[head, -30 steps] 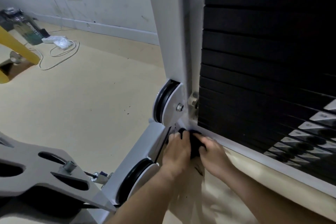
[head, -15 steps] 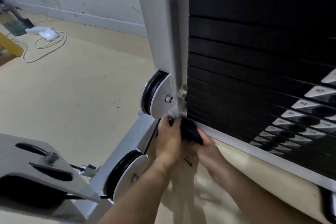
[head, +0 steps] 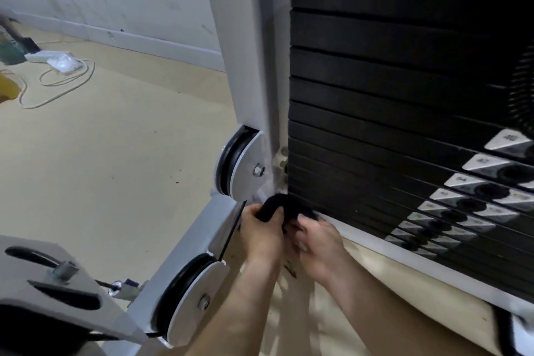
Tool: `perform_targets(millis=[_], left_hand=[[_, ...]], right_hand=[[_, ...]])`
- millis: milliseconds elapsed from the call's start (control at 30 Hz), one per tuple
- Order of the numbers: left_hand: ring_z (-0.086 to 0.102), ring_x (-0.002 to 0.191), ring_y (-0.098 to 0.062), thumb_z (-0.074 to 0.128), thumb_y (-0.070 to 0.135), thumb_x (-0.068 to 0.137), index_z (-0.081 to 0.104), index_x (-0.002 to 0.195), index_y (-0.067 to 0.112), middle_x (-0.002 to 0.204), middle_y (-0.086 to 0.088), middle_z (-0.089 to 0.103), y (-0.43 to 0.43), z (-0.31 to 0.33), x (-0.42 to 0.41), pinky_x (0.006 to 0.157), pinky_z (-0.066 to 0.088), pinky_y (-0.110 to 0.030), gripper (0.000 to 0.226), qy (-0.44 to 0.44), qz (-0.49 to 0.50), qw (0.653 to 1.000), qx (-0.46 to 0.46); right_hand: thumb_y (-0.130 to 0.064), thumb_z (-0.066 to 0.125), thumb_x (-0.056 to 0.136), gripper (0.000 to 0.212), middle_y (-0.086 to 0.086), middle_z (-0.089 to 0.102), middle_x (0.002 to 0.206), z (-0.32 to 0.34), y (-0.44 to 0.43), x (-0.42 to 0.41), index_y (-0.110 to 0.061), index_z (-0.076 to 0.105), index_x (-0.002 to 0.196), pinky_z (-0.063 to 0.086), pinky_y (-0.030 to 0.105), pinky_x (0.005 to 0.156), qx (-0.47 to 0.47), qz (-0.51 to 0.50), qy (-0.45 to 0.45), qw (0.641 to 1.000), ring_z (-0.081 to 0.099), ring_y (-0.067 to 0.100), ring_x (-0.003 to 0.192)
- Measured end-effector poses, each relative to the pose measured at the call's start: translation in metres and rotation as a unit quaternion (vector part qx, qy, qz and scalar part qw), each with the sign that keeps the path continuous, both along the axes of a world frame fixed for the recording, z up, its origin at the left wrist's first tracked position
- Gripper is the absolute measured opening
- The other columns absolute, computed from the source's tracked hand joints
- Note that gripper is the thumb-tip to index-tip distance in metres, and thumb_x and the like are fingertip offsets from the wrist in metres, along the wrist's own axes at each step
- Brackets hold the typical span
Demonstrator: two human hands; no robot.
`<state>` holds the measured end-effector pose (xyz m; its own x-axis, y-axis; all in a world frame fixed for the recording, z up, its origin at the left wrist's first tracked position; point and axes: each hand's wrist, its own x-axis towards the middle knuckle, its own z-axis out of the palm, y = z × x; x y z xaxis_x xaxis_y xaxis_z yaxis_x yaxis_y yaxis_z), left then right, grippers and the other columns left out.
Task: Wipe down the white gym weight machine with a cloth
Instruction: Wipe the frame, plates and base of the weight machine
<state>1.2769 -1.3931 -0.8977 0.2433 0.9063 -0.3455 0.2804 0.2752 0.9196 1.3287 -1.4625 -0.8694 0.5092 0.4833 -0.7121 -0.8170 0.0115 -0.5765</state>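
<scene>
Where the white upright post (head: 245,66) meets the base rail, head view: black cloth (head: 284,206) bunched against the bottom corner of the white gym weight machine (head: 254,37), just below the upper pulley (head: 241,166) and touching the lowest plates of the black weight stack (head: 390,95). Left hand (head: 261,233) closed around the left end of the cloth, fingers curled over it. Right hand (head: 319,240) closed on the right part of the cloth, knuckles up, fingertips hidden under the fabric. Both forearms reaching in from the lower edge, hands side by side and nearly touching. Lower pulley (head: 192,298) near the left forearm, on the slanted white frame arm. Grey slotted plate (head: 43,283) at lower left. White cable (head: 57,84) coiled on the beige floor (head: 115,167) near the far wall, well apart from the hands. Numbered labels on the plates at right, blurred.
</scene>
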Motion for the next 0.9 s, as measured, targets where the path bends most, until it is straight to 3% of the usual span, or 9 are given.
perform_targets(millis=[100, 167, 267, 400, 500, 567, 667, 801, 901], left_hand=[[0.069, 0.088, -0.021, 0.064, 0.017, 0.088, 0.067, 0.097, 0.021, 0.091, -0.002, 0.073, 0.005, 0.002, -0.001, 0.087, 0.055, -0.044, 0.011, -0.042, 0.008, 0.998, -0.038], [0.071, 0.088, -0.020, 0.062, 0.014, 0.089, 0.069, 0.098, 0.024, 0.090, -0.002, 0.075, 0.006, 0.002, -0.004, 0.083, 0.057, -0.038, 0.016, -0.099, 0.003, 0.990, -0.097], [0.071, 0.090, -0.015, 0.062, 0.008, 0.088, 0.071, 0.100, 0.027, 0.093, 0.003, 0.075, -0.001, 0.000, -0.006, 0.081, 0.057, -0.029, 0.025, -0.112, -0.041, 0.990, -0.076], [0.068, 0.092, -0.004, 0.064, 0.008, 0.086, 0.073, 0.108, 0.031, 0.095, 0.010, 0.074, -0.007, -0.002, -0.002, 0.090, 0.054, -0.030, 0.033, -0.019, -0.171, 0.985, 0.032], [0.065, 0.087, 0.001, 0.066, 0.012, 0.086, 0.074, 0.101, 0.031, 0.090, 0.011, 0.072, -0.002, 0.000, -0.001, 0.086, 0.053, -0.025, 0.026, 0.013, -0.129, 0.986, 0.104], [0.066, 0.085, -0.002, 0.065, 0.014, 0.087, 0.073, 0.093, 0.030, 0.087, 0.010, 0.072, -0.001, 0.002, 0.002, 0.086, 0.054, -0.030, 0.018, -0.029, -0.039, 0.995, 0.087], [0.068, 0.084, -0.004, 0.066, 0.017, 0.088, 0.071, 0.086, 0.033, 0.084, 0.012, 0.073, -0.007, 0.003, 0.008, 0.086, 0.055, -0.035, 0.017, -0.043, 0.013, 0.997, 0.065], [0.069, 0.088, -0.014, 0.068, 0.017, 0.086, 0.076, 0.092, 0.025, 0.087, 0.005, 0.074, -0.017, 0.002, 0.017, 0.089, 0.054, -0.041, 0.013, -0.035, -0.022, 0.998, 0.048], [0.069, 0.082, -0.015, 0.067, 0.018, 0.083, 0.075, 0.078, 0.032, 0.080, 0.006, 0.073, -0.038, 0.001, 0.020, 0.083, 0.055, -0.041, 0.017, -0.044, -0.053, 0.997, 0.037]], right_hand=[[0.007, 0.043, 0.095, 0.041, 0.003, 0.075, 0.097, 0.002, 0.009, -0.013, -0.022, 0.065, 0.114, 0.057, 0.031, 0.075, 0.032, 0.091, -0.080, 0.992, 0.072, 0.017, 0.086], [0.006, 0.042, 0.096, 0.051, 0.001, 0.071, 0.115, -0.002, 0.006, -0.019, -0.030, 0.058, 0.128, 0.052, 0.037, 0.097, 0.021, 0.144, -0.150, 0.978, 0.068, 0.017, 0.106], [0.002, 0.044, 0.098, 0.050, 0.001, 0.066, 0.124, -0.012, -0.001, -0.019, -0.030, 0.052, 0.136, 0.046, 0.043, 0.105, 0.006, 0.146, -0.229, 0.962, 0.063, 0.018, 0.114], [0.011, 0.042, 0.093, 0.053, 0.007, 0.068, 0.119, -0.016, -0.015, -0.027, -0.022, 0.055, 0.132, 0.052, 0.044, 0.097, -0.014, 0.081, -0.252, 0.964, 0.066, 0.021, 0.109], [0.006, 0.043, 0.096, 0.045, 0.010, 0.071, 0.112, -0.014, -0.016, -0.030, -0.020, 0.056, 0.131, 0.055, 0.043, 0.091, -0.011, 0.056, -0.203, 0.978, 0.069, 0.024, 0.102], [0.004, 0.048, 0.096, 0.041, 0.014, 0.071, 0.112, -0.009, -0.008, -0.028, -0.018, 0.057, 0.129, 0.050, 0.050, 0.098, 0.014, 0.055, -0.174, 0.983, 0.068, 0.030, 0.104], [-0.005, 0.051, 0.097, 0.032, 0.012, 0.073, 0.106, -0.004, -0.004, -0.025, -0.022, 0.061, 0.122, 0.052, 0.046, 0.096, 0.029, 0.068, -0.126, 0.989, 0.069, 0.029, 0.101], [-0.017, 0.044, 0.103, 0.026, 0.010, 0.072, 0.110, -0.009, -0.030, -0.011, -0.020, 0.066, 0.116, 0.054, 0.044, 0.086, 0.032, 0.023, -0.054, 0.998, 0.068, 0.028, 0.103], [-0.017, 0.049, 0.100, 0.023, 0.007, 0.073, 0.104, -0.014, -0.052, -0.005, -0.017, 0.069, 0.112, 0.057, 0.032, 0.066, 0.074, -0.050, -0.003, 0.996, 0.068, 0.019, 0.091]])
